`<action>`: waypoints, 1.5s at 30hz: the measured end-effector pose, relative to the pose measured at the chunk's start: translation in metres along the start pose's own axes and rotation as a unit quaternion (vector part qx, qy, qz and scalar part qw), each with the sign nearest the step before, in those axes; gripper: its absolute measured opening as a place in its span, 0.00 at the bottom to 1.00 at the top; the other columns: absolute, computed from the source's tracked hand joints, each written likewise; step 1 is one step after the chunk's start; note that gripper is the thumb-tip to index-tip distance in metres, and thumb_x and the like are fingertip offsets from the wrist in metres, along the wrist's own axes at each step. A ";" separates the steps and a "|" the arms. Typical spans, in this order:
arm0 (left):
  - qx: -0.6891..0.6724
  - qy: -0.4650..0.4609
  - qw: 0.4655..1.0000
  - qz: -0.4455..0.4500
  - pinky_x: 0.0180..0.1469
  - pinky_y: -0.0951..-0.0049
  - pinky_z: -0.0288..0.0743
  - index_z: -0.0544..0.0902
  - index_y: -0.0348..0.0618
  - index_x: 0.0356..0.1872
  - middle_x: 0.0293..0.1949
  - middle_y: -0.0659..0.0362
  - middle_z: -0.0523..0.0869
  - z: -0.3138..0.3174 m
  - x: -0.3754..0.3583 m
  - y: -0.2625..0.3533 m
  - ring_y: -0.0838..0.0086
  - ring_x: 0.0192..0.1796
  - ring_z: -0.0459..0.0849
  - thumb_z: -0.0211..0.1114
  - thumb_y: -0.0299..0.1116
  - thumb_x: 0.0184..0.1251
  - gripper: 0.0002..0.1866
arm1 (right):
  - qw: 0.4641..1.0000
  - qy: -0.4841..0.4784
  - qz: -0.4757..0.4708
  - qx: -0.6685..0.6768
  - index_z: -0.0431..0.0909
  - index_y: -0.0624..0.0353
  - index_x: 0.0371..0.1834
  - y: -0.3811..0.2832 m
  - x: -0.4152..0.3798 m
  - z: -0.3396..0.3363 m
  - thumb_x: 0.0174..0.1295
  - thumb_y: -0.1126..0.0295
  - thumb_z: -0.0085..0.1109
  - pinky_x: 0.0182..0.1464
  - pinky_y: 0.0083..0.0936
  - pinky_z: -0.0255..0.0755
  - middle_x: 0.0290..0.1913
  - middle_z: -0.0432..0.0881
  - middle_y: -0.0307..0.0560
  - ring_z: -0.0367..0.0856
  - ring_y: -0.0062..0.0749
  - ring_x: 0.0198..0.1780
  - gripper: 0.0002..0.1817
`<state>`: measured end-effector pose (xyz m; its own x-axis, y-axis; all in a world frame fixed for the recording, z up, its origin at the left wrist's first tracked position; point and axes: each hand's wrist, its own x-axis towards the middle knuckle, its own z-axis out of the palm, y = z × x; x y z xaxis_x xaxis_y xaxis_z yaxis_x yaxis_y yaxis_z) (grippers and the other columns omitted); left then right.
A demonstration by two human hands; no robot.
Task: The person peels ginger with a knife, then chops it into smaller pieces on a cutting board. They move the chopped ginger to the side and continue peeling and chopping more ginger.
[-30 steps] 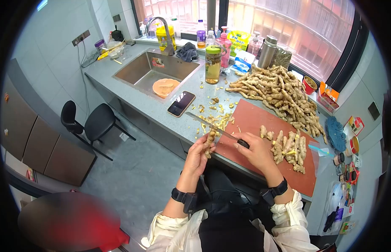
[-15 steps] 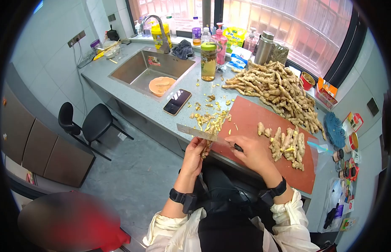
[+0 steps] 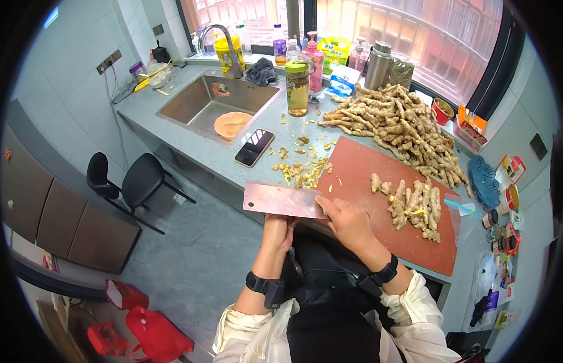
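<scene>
A wide cleaver (image 3: pixel 283 199) is held flat side up at the counter's front edge, with my right hand (image 3: pixel 348 222) closed on its right end. My left hand (image 3: pixel 278 233) is under the blade, its fingers mostly hidden; what it holds cannot be made out. Beyond the blade lie yellowish ginger trimmings (image 3: pixel 306 174). Several ginger pieces (image 3: pixel 418 206) rest on the red-brown cutting board (image 3: pixel 360 175), to the right of my right hand. A large heap of ginger roots (image 3: pixel 402 124) is piled behind the board.
A phone (image 3: pixel 255 148) lies left of the trimmings, near the sink (image 3: pixel 190 106) with an orange bowl (image 3: pixel 232 125). A green-lidded bottle (image 3: pixel 297 91) stands behind. Jars (image 3: pixel 490 219) line the right side. Black chairs (image 3: pixel 145 181) and red bags (image 3: pixel 154 336) are at lower left.
The cleaver has turned from nearly edge-on to showing its broad face, now covering my left fingers. The blurred dark and red shape at lower left is gone, revealing red bags and a red stool.
</scene>
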<state>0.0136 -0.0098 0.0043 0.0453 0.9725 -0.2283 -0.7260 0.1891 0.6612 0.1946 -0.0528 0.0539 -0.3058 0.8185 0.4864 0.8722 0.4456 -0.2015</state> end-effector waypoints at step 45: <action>0.047 0.024 0.999 0.005 0.27 0.78 0.67 0.75 0.39 0.52 0.34 0.62 0.80 0.017 -0.011 -0.005 0.79 0.28 0.76 0.59 0.24 0.75 0.09 | 0.996 0.075 -0.008 -0.054 0.80 0.51 0.60 -0.003 0.001 0.015 0.56 0.72 0.65 0.31 0.35 0.76 0.29 0.74 0.43 0.82 0.38 0.31 0.25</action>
<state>0.0286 -0.0192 0.0157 0.0034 0.9671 -0.2545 -0.6591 0.1935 0.7267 0.1863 -0.0475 0.0425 -0.2667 0.7450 0.6114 0.9065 0.4094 -0.1034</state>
